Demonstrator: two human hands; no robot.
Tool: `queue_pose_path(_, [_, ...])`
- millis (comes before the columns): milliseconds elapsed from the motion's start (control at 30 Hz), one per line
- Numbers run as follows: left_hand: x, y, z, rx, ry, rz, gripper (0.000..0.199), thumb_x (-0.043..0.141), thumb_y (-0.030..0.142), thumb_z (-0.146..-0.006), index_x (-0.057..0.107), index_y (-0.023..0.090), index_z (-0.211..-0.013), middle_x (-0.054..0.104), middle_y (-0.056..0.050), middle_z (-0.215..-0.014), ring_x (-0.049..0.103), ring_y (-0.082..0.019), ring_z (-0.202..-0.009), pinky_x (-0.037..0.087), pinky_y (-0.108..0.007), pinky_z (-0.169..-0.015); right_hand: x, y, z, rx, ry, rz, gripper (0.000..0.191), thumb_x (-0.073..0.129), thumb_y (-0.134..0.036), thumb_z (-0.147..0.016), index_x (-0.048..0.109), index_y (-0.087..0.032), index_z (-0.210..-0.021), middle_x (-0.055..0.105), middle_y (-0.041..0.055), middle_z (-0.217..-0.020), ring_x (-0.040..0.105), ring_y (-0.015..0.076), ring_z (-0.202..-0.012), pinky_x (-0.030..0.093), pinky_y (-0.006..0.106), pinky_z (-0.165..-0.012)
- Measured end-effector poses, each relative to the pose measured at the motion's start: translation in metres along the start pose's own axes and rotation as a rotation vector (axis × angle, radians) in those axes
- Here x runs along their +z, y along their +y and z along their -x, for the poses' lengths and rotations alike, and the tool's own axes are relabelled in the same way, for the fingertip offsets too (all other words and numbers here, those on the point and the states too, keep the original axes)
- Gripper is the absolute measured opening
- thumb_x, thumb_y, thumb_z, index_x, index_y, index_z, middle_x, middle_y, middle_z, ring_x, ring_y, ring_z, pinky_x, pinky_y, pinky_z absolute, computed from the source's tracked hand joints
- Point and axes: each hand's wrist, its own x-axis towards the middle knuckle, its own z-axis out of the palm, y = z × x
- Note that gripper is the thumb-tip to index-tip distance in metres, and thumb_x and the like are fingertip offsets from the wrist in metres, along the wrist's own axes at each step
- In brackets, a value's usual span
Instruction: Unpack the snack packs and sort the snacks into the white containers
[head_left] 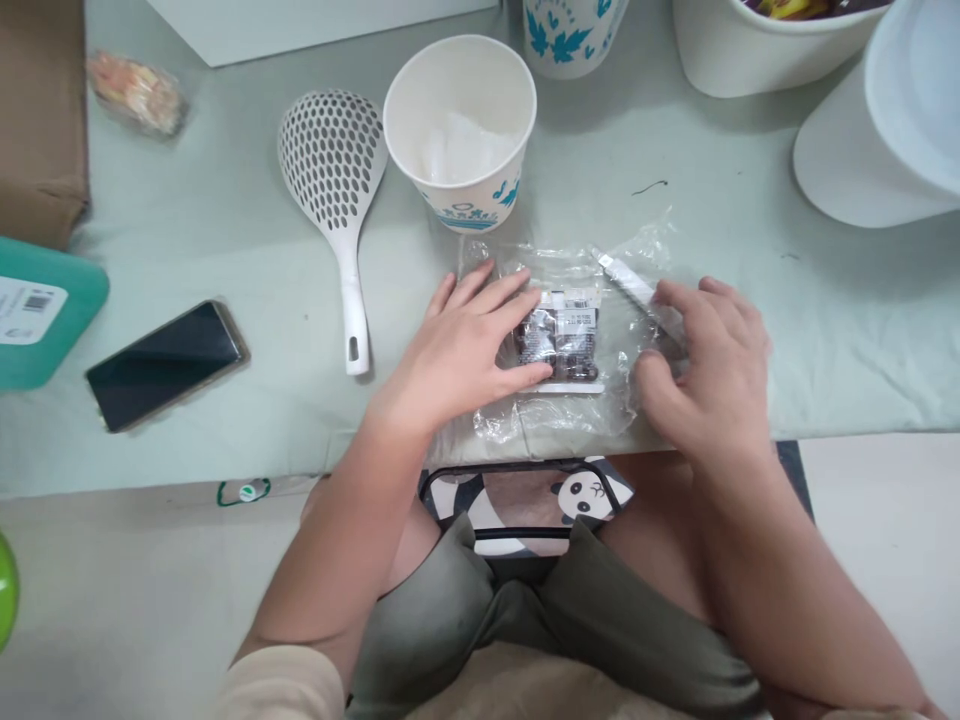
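A small clear packet with dark contents and a printed label (576,335) lies on a crinkled transparent plastic bag (619,395) near the table's front edge. My left hand (469,345) rests on the plastic with its fingers spread, the fingertips and thumb touching the packet's left side. My right hand (709,360) is at the right edge of the plastic, thumb and fingers curved round the lower end of a slim white tool (634,285). The tool's upper end points up and left, over the plastic. A paper cup (480,205) with whitish plastic inside stands just behind the bag.
A white slotted ladle (334,160) and a black phone (166,365) lie to the left. A wrapped snack (136,93), a cardboard box (41,120) and a green container (52,340) are further left. Another cup (570,35) and white tubs (862,150) stand at the back.
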Motion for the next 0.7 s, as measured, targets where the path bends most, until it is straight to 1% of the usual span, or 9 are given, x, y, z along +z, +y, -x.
queue_pose_path(100, [-0.005, 0.003, 0.003, -0.040, -0.033, -0.024, 0.071, 0.071, 0.047, -0.091, 0.051, 0.024, -0.156, 0.041, -0.008, -0.171, 0.027, -0.039, -0.163, 0.019, -0.066, -0.133, -0.002, -0.001, -0.001, -0.035, 0.017, -0.010, 0.053, 0.056, -0.019, -0.085, 0.060, -0.026, -0.138, 0.072, 0.0138, -0.123, 0.059, 0.0435, -0.130, 0.044, 0.069, -0.107])
queue_pose_path(200, [-0.009, 0.005, 0.007, -0.080, -0.046, -0.044, 0.071, 0.072, 0.045, -0.091, 0.051, 0.024, -0.156, 0.041, -0.008, -0.171, 0.029, -0.039, -0.162, 0.019, -0.066, -0.133, -0.005, -0.006, -0.002, -0.078, -0.006, -0.063, 0.053, 0.056, -0.017, -0.086, 0.061, -0.025, -0.137, 0.072, 0.0132, -0.121, 0.066, 0.0357, -0.115, 0.053, 0.058, -0.100])
queue_pose_path(300, [-0.012, 0.006, 0.010, -0.121, -0.053, -0.048, 0.070, 0.075, 0.042, -0.088, 0.054, 0.026, -0.153, 0.042, -0.007, -0.170, 0.031, -0.040, -0.161, 0.020, -0.069, -0.132, -0.007, -0.014, -0.002, -0.061, -0.029, -0.126, 0.053, 0.056, -0.015, -0.085, 0.063, -0.024, -0.136, 0.072, 0.0118, -0.120, 0.070, 0.0262, -0.092, 0.059, 0.045, -0.085])
queue_pose_path(367, [-0.014, 0.005, 0.011, -0.143, -0.049, -0.044, 0.069, 0.077, 0.041, -0.087, 0.055, 0.028, -0.152, 0.042, -0.006, -0.170, 0.031, -0.041, -0.161, 0.020, -0.069, -0.132, -0.006, -0.018, -0.001, -0.028, -0.051, -0.185, 0.052, 0.055, -0.014, -0.084, 0.063, -0.025, -0.135, 0.072, 0.0107, -0.120, 0.068, 0.0202, -0.077, 0.059, 0.039, -0.074])
queue_pose_path(400, [-0.015, 0.005, 0.012, -0.153, -0.048, -0.042, 0.069, 0.077, 0.040, -0.087, 0.056, 0.028, -0.152, 0.042, -0.006, -0.170, 0.031, -0.040, -0.161, 0.020, -0.069, -0.132, -0.005, -0.019, 0.000, -0.005, -0.070, -0.229, 0.053, 0.055, -0.014, -0.084, 0.063, -0.025, -0.135, 0.072, 0.0103, -0.121, 0.067, 0.0182, -0.073, 0.058, 0.036, -0.069])
queue_pose_path(567, [-0.021, -0.007, 0.017, -0.204, -0.092, -0.037, 0.073, 0.079, 0.038, -0.085, 0.054, 0.028, -0.153, 0.040, -0.006, -0.172, 0.029, -0.040, -0.162, 0.022, -0.068, -0.131, 0.000, -0.018, 0.001, 0.124, -0.177, -0.444, 0.059, 0.056, -0.015, -0.086, 0.057, -0.026, -0.143, 0.068, 0.0102, -0.130, 0.064, 0.0128, -0.065, 0.055, 0.031, -0.059])
queue_pose_path(700, [-0.021, -0.019, 0.020, -0.178, -0.063, -0.025, 0.073, 0.079, 0.041, -0.084, 0.054, 0.031, -0.152, 0.041, -0.005, -0.171, 0.032, -0.041, -0.160, 0.022, -0.070, -0.131, -0.001, -0.018, 0.000, 0.150, -0.223, -0.454, 0.058, 0.058, -0.019, -0.088, 0.057, -0.026, -0.146, 0.067, 0.0100, -0.131, 0.057, 0.0095, -0.058, 0.053, 0.029, -0.054])
